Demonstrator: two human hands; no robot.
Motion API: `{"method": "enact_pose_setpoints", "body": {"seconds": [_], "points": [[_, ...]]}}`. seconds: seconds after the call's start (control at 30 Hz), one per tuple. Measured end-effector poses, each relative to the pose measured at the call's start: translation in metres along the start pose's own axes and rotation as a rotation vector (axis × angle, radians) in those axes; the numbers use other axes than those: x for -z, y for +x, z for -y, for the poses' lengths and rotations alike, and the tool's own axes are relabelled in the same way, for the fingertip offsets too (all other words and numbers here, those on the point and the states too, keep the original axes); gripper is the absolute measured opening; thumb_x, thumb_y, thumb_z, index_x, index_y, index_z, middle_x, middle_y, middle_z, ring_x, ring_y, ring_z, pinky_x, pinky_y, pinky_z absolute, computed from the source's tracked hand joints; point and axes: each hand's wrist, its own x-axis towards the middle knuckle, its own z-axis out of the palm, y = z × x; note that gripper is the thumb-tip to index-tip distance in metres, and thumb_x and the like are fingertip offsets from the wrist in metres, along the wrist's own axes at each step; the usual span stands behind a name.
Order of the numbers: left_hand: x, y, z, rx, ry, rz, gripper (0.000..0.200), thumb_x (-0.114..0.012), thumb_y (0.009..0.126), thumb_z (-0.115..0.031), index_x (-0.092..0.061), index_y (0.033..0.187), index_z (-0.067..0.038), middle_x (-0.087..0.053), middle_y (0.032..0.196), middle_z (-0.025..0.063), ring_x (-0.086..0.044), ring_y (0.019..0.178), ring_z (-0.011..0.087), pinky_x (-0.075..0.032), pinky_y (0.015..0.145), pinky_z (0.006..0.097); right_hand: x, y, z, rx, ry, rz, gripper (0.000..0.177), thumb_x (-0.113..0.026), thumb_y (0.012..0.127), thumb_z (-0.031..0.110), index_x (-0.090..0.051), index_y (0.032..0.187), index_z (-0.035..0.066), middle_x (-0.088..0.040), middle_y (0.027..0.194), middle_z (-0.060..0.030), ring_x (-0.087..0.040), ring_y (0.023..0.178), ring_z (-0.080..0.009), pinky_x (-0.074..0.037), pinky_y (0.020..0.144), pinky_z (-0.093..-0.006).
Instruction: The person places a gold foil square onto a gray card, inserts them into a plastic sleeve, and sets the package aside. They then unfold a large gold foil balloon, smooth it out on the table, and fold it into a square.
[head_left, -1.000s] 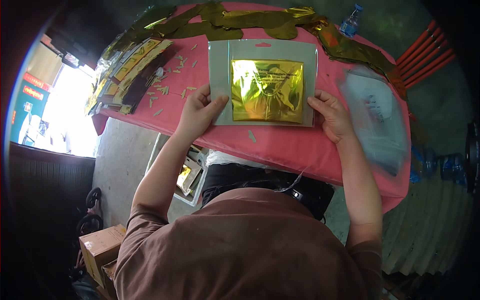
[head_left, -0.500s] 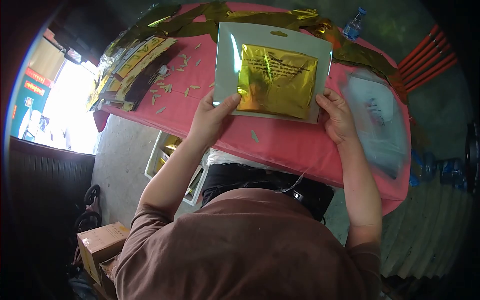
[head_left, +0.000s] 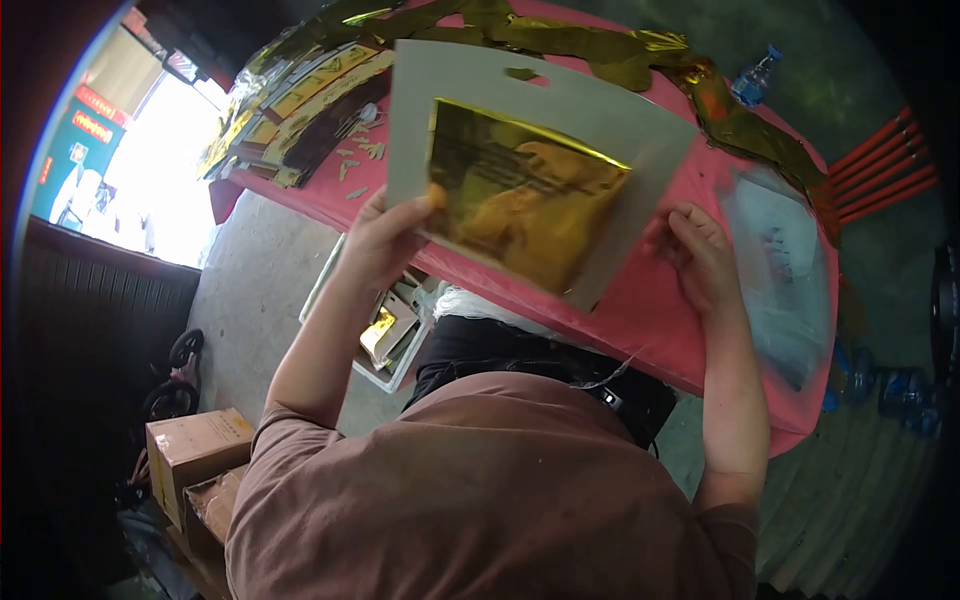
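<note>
My left hand (head_left: 387, 232) grips the lower left edge of a pale flat package (head_left: 650, 130) with a hang hole at its top. A shiny gold foil packet (head_left: 525, 195) shows on the package's face, with blurred dark print. The package is tilted, its right side dipping toward me. My right hand (head_left: 695, 250) is off the package, just right of its edge, with fingers loosely curled and apart and nothing seen in them. Below both hands lies the pink-covered table (head_left: 640, 345).
Stacked gold-and-black printed packs (head_left: 310, 110) and small pale clips lie at the table's left. Gold foil (head_left: 560, 50) runs along the far edge. Clear plastic bags (head_left: 780, 280) lie at right, near a water bottle (head_left: 757, 77). A white bin (head_left: 385, 375) stands below; cardboard boxes (head_left: 200, 450) sit lower left.
My right hand has let go of the package's right edge. The package has swung clockwise in my left hand, its lower right corner now nearer me. The whole view has shifted slightly.
</note>
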Motion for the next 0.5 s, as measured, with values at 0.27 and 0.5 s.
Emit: {"method": "enact_pose_setpoints", "body": {"seconds": [0.27, 0.5], "points": [[0.142, -0.066, -0.014, -0.023, -0.220, -0.195, 0.011, -0.053, 0.087, -0.011, -0.059, 0.092, -0.003, -0.063, 0.090, 0.0053, -0.061, 0.083, 0.0168, -0.051, 0.073, 0.0308, 0.002, -0.002, 0.002, -0.041, -0.033, -0.018, 0.022, -0.047, 0.094, 0.017, -0.057, 0.105, 0.002, -0.063, 0.083, -0.0054, -0.060, 0.073, -0.0120, -0.050, 0.068, -0.0249], [0.281, -0.156, 0.058, -0.021, -0.299, -0.614, 0.012, -0.055, 0.088, -0.013, -0.060, 0.094, -0.004, -0.065, 0.086, 0.0060, -0.062, 0.079, 0.0170, -0.051, 0.071, 0.0249, -0.002, -0.002, 0.002, -0.060, -0.056, -0.024, 0.021, -0.047, 0.094, 0.017, -0.058, 0.103, 0.002, -0.063, 0.081, -0.0051, -0.060, 0.069, -0.0116, -0.049, 0.064, -0.0228]]}}
